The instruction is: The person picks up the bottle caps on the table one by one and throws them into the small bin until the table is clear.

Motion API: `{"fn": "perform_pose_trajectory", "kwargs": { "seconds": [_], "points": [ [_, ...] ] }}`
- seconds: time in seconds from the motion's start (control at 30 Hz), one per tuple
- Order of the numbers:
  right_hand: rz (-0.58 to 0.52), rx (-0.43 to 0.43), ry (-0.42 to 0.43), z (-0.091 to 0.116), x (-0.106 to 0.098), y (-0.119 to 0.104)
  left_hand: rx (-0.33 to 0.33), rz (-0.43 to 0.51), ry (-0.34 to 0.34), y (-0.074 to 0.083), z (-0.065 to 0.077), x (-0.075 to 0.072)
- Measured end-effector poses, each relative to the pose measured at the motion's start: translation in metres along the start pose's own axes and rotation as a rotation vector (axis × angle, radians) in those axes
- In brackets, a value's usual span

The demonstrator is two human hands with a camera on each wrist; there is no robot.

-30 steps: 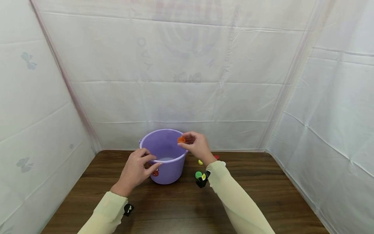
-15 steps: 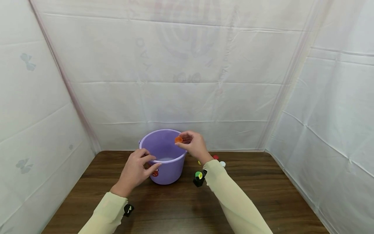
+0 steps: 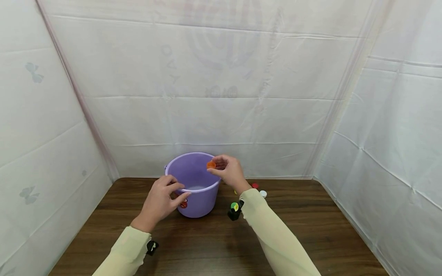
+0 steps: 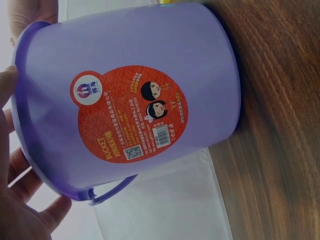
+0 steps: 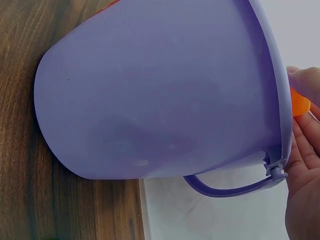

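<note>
A purple bucket (image 3: 198, 203) stands upright on the wooden table, its red label (image 4: 132, 115) facing the left wrist camera. My left hand (image 3: 159, 200) holds the near left part of its rim, fingers over the edge and thumb on the outside. Over the right side of the rim, my right hand (image 3: 232, 172) pinches an orange bottle cap (image 3: 211, 165) between thumb and fingers. In the right wrist view the orange cap shows just past the rim, partly covered by it. The bucket's handle (image 5: 227, 192) hangs down. Some of the bucket's inside is out of sight.
Right of the bucket, a red cap (image 3: 254, 185) and a white cap (image 3: 263, 194) lie on the dark table (image 3: 193, 249). A green cap (image 3: 234, 204) is partly behind the right wrist camera, and a yellow one is mostly hidden. White curtains (image 3: 221, 122) enclose the table.
My right hand has shifted slightly left with the orange cap, then stayed in place. The white cap has come into fuller view beside the sleeve. My left hand and the bucket have not moved.
</note>
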State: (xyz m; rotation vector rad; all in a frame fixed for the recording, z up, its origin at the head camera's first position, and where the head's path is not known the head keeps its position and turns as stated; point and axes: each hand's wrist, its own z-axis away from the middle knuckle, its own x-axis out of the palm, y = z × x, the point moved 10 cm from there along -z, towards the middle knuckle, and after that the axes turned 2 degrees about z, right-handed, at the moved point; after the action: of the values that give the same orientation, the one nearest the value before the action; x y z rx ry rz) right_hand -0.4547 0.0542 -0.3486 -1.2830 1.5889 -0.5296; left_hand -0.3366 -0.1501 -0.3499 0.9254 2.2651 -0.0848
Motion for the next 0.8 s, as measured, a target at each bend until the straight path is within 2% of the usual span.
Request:
{"fn": "perform_pose_trajectory", "kwargs": {
  "seconds": [0.8],
  "points": [
    [-0.003, -0.016, 0.0, -0.0008, 0.001, -0.0001, 0.001, -0.001, 0.005, 0.001, -0.0004, -0.0007]
  ]
}}
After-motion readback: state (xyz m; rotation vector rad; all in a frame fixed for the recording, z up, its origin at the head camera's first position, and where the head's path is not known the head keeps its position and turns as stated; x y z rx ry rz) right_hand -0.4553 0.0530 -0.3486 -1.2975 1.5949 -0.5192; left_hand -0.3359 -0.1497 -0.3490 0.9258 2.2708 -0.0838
